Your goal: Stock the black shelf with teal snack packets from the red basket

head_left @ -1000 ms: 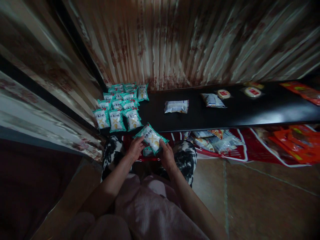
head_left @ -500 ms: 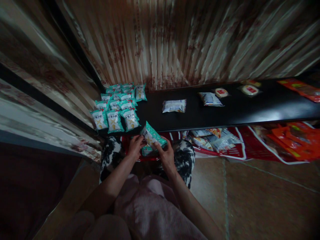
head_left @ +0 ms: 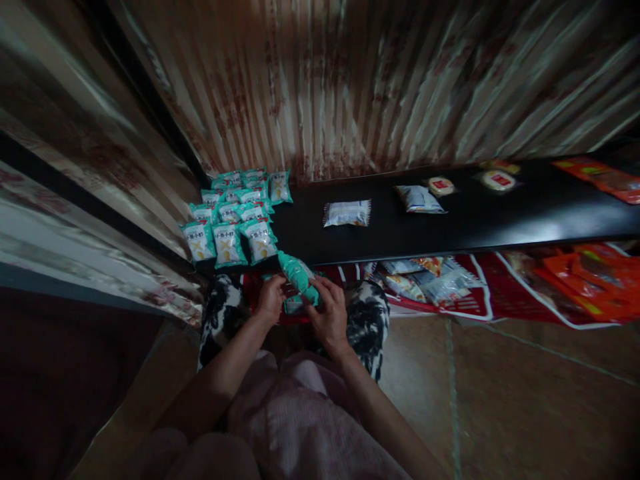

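Both my hands grip one teal snack packet (head_left: pixel 299 275) just below the front edge of a black shelf (head_left: pixel 450 230). My left hand (head_left: pixel 271 298) pinches its left end and my right hand (head_left: pixel 329 311) closes on its right end; the packet is turned nearly edge-on. More teal packets (head_left: pixel 295 305) lie underneath it between my knees. On the shelf's left end, several matching teal packets (head_left: pixel 231 220) lie in overlapping rows.
Further right on the shelf lie a silver packet (head_left: pixel 347 213), another silver one (head_left: pixel 417 199), round red-labelled snacks (head_left: pixel 495 181) and an orange pack (head_left: pixel 605 177). Below it, red bags (head_left: pixel 450 287) hold mixed and orange packets. A corrugated wall stands behind; bare floor lies at the right.
The teal packet has tipped from face-up to nearly edge-on and dropped slightly toward my knees. My right hand has closed in over it.
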The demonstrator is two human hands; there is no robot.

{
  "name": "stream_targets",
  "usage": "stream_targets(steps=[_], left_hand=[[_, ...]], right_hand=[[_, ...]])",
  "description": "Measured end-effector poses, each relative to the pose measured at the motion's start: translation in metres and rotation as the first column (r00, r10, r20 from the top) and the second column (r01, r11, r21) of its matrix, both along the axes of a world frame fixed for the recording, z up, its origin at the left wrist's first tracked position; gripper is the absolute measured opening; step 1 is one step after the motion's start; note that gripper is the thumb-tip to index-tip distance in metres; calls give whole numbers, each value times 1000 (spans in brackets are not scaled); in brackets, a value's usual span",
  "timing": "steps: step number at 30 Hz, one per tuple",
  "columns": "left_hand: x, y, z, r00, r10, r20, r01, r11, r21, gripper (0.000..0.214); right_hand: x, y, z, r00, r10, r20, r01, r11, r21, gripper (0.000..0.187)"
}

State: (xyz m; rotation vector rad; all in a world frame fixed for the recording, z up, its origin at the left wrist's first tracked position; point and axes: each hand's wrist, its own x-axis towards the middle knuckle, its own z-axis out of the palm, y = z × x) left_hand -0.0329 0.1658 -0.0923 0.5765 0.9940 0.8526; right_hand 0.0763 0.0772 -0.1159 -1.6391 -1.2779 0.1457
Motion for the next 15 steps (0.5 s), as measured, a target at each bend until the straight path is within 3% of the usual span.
stream_targets(steps=[7,15], left_hand=[[-3,1,1,990,-22,140,38,993,-109,17],[-1,0,0,986,-17,165,27,998,-61,25]], right_hand=[[-5,-6,2,974,36,224,-33,999,-19,45],[-18,-8,-3,957,70,280,-66,998,-23,57]])
